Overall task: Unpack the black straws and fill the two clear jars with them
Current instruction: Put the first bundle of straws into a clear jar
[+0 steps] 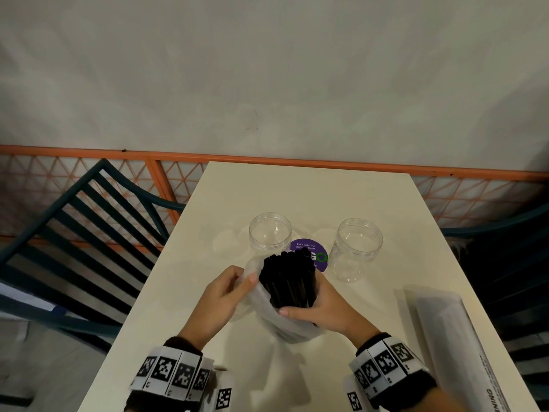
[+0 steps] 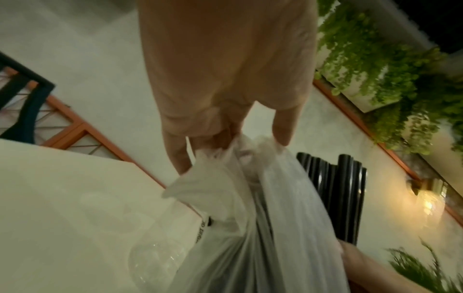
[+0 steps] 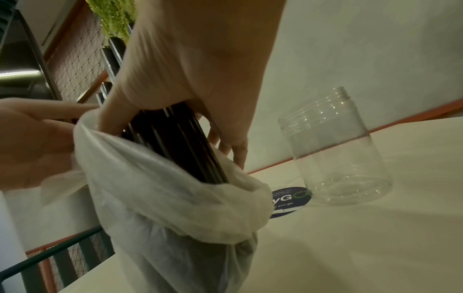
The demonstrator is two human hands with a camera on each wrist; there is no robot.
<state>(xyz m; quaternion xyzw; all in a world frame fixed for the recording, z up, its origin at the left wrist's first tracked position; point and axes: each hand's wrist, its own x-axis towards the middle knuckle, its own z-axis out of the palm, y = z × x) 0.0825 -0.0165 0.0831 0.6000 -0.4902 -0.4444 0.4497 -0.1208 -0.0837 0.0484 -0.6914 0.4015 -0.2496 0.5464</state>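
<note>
1. The bundle of black straws (image 1: 287,278) is held upright over the near middle of the cream table (image 1: 371,200), its upper half standing clear of a white plastic bag (image 1: 261,304).
2. The bundle is gripped by the right hand (image 1: 322,307), thumb across the front and fingers curled round the far side, just above the bag's mouth.
3. The bag's rim is pinched by the left hand (image 1: 221,295) between thumb and fingertips, on the left of the straws.
4. Two clear jars are seen standing open just beyond the hands: the left jar (image 1: 269,233) and the right jar (image 1: 355,248), well apart from each other.
5. A purple round sticker (image 1: 312,252) is spotted on the table between them, partly hidden behind the straw tops.
6. A flat plastic packet (image 1: 445,331) is left lying at the table's right edge.
</note>
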